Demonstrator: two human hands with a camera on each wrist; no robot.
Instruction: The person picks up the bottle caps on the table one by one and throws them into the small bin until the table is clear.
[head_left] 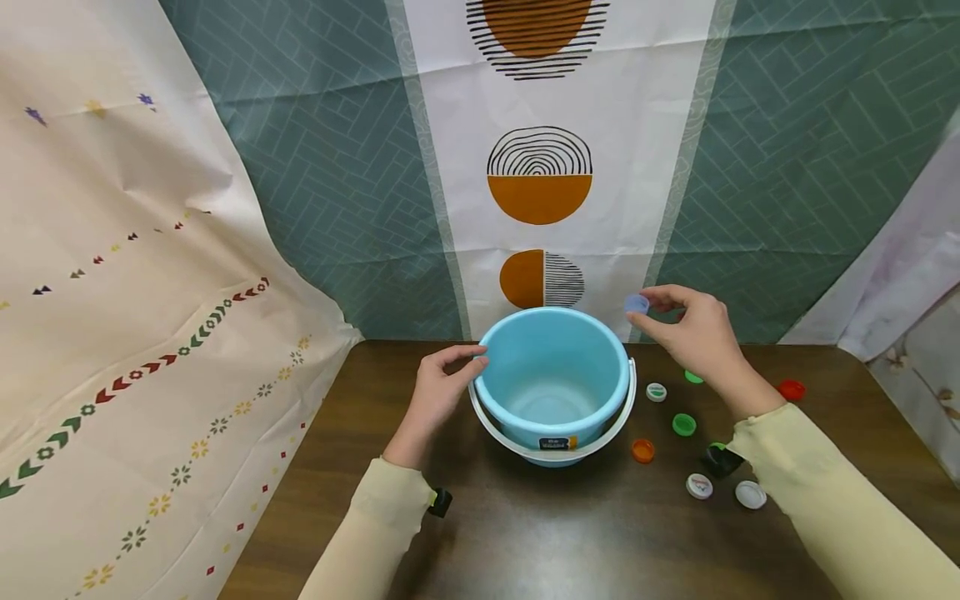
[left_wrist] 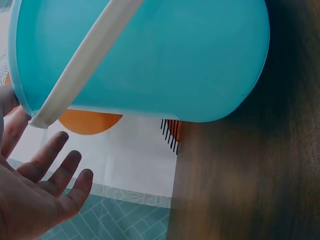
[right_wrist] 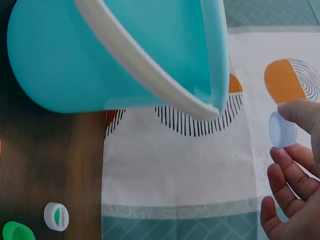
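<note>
Blue bucket (left_wrist: 200, 60), white handle (left_wrist: 90, 55), pale-blue cap (right_wrist: 284, 130)

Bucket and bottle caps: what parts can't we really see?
Left wrist view, bucket: cut off by the top edge.
Head view, bucket's label: writing too small to read.
Head view, farthest green cap: partly hidden behind the right hand.
Head view, white cap with reddish print: print too small to read.
Right wrist view, pale blue cap: partly covered by the thumb.
</note>
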